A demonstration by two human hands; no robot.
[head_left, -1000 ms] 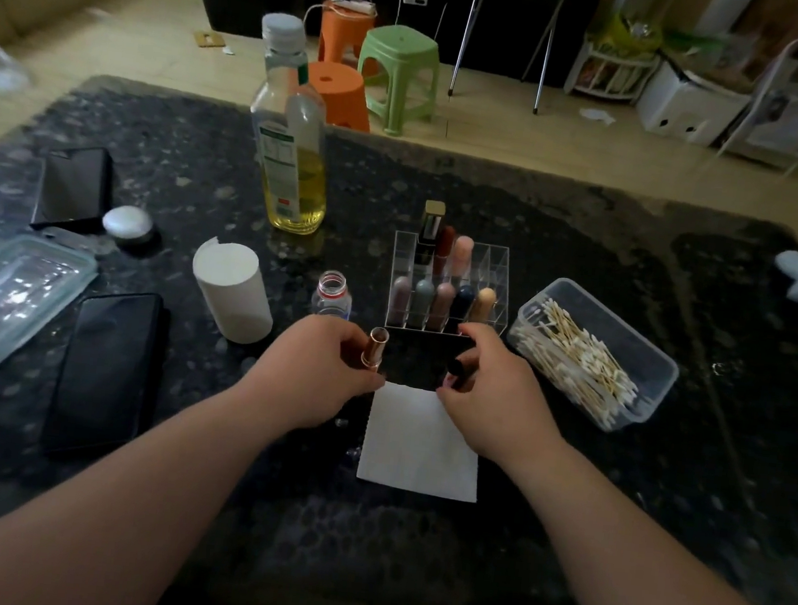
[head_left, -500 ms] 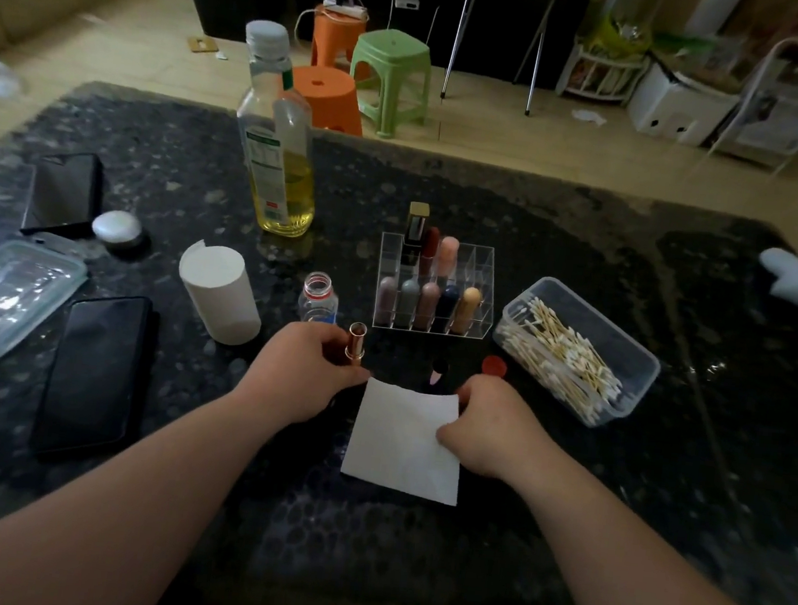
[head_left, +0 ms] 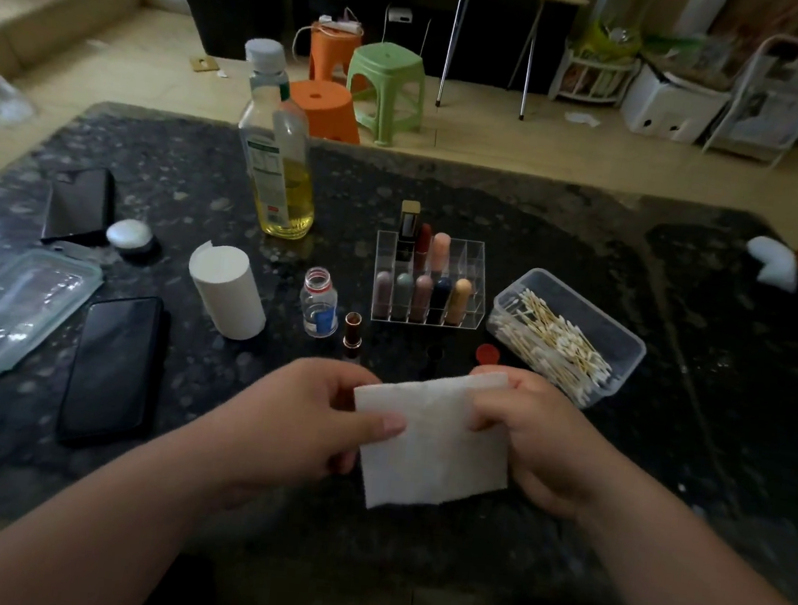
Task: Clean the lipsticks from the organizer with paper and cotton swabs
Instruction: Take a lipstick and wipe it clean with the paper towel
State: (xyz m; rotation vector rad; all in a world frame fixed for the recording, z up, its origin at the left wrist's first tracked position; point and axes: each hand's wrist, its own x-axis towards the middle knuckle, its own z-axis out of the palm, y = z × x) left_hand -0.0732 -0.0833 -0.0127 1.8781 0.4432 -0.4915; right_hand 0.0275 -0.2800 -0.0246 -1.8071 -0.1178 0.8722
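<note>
Head view. L hand (head_left: 306, 415) pinches the white square paper sheet (head_left: 431, 448) at its left edge, thumb on top; fingers underneath are hidden. R hand (head_left: 534, 444) grips the right edge, fingers curled over it. Sheet is held up off the dark speckled table (head_left: 542, 228), near edge.

Clear acrylic grid organizer (head_left: 473, 261) sits behind it, approx. eight capped lipsticks upright inside. A gold-collared uncapped lipstick (head_left: 352, 331) stands on the table just in front, base cut off by L hand. A dark item (head_left: 433, 355) beside it is too dim to make out. Clear plastic tub of cotton swabs (head_left: 626, 370) stands to the right of the organizer.
</note>
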